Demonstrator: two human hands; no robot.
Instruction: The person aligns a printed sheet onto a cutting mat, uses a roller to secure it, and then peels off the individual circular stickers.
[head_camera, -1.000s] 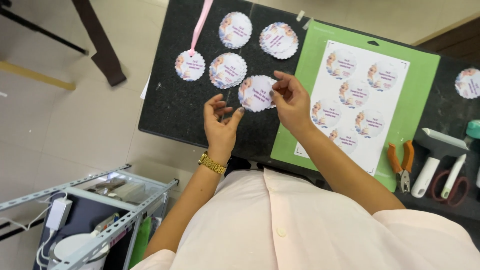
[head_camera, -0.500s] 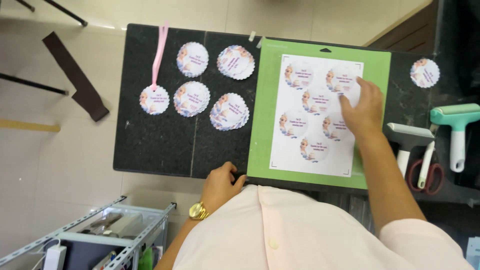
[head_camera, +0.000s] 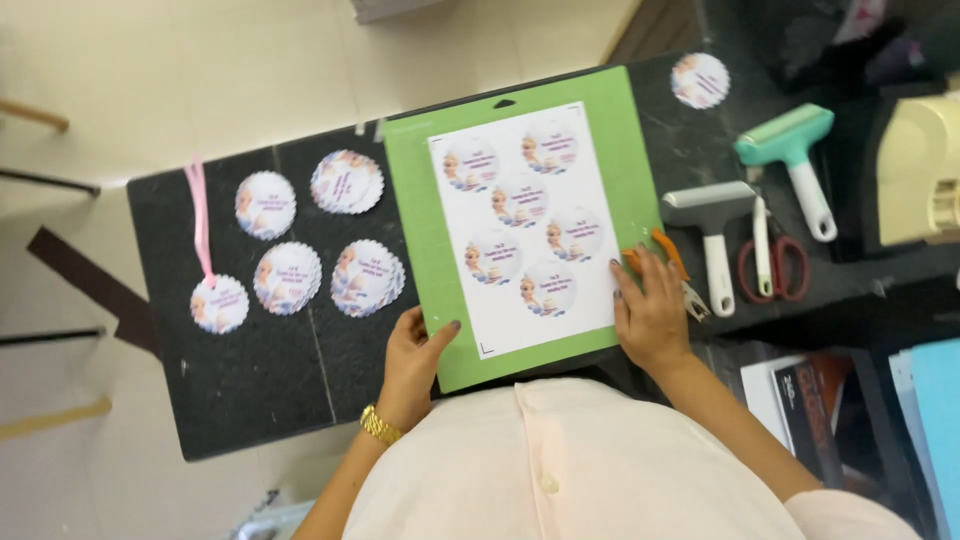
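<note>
My left hand (head_camera: 415, 355) now pinches the green cutting mat's (head_camera: 415, 215) corner; my right hand (head_camera: 652, 312), fingers spread, has left the printed sheet (head_camera: 520, 225) for the mat's edge.

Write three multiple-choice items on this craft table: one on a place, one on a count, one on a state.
1. The left hand holds the green cutting mat at its: A) bottom-left corner B) top edge C) right edge
2. Round printed designs on the white sheet: A) four B) six C) nine
3. The red-handled scissors are: A) in the right hand B) hanging up C) lying untouched

Answers: 1 A, thumb over that corner. 2 B, six circles show on the sheet. 3 C, the right hand rests at the mat's right edge by the orange-handled pliers, away from them.
</note>
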